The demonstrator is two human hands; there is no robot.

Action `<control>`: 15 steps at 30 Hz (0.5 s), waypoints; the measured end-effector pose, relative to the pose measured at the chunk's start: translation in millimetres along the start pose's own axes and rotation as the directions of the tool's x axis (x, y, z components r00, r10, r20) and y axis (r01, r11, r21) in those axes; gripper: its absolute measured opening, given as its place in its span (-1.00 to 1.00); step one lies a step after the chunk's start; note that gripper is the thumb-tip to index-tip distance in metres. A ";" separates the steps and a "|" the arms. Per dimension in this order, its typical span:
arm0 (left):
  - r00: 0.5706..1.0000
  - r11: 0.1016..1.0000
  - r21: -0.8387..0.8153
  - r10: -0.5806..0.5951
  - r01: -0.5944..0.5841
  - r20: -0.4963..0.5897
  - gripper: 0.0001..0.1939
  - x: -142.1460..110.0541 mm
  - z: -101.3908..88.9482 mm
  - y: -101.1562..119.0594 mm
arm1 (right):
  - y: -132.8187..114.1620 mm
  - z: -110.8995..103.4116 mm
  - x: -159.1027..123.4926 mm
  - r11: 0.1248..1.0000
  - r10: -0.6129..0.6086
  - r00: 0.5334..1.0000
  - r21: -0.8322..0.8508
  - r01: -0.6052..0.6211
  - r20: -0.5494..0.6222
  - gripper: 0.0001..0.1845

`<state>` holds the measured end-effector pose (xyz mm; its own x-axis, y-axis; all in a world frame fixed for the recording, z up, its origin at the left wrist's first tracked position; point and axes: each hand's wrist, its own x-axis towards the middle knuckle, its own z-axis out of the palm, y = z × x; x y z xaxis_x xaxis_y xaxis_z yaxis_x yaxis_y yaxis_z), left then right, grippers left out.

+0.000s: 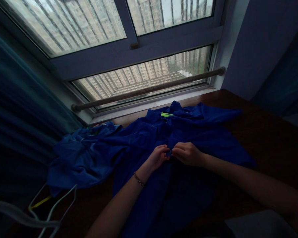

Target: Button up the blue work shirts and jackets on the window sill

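A dark blue collared shirt (pixel 144 138) lies spread out, its collar toward the window and a bright yellow-green patch showing inside the neck. Over the middle of its front, my left hand (pixel 159 155) pinches the fabric between thumb and fingers, with a beaded bracelet on that wrist. Close beside it on the right, my right hand (pixel 188 153) is closed on the shirt's front edge too. The fingertips of both hands nearly meet. Whether a button sits between them is too dark to tell.
A lighter blue crumpled garment (pixel 82 155) lies at left. White wire hangers (pixel 52 211) stand at the lower left, near a blue curtain (pixel 22 99). Beneath the clothes is a dark wooden surface (pixel 270 138). A metal rail (pixel 149 90) crosses the window behind.
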<state>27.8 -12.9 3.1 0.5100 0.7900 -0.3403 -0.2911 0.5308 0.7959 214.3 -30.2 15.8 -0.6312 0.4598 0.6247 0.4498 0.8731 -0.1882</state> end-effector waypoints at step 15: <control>0.997 0.988 0.143 0.069 -0.063 -0.041 -0.71 -2.3 3.9 -8.2 | -4.0 15.9 -8.6 0.994 0.111 0.994 -0.009 -0.111 -0.009 -0.76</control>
<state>32.2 -20.3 -0.7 0.4552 0.8366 -0.3046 -0.2038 0.4310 0.8791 207.9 -35.0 -0.8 -0.5713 0.5523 0.6071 0.5229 0.8151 -0.2495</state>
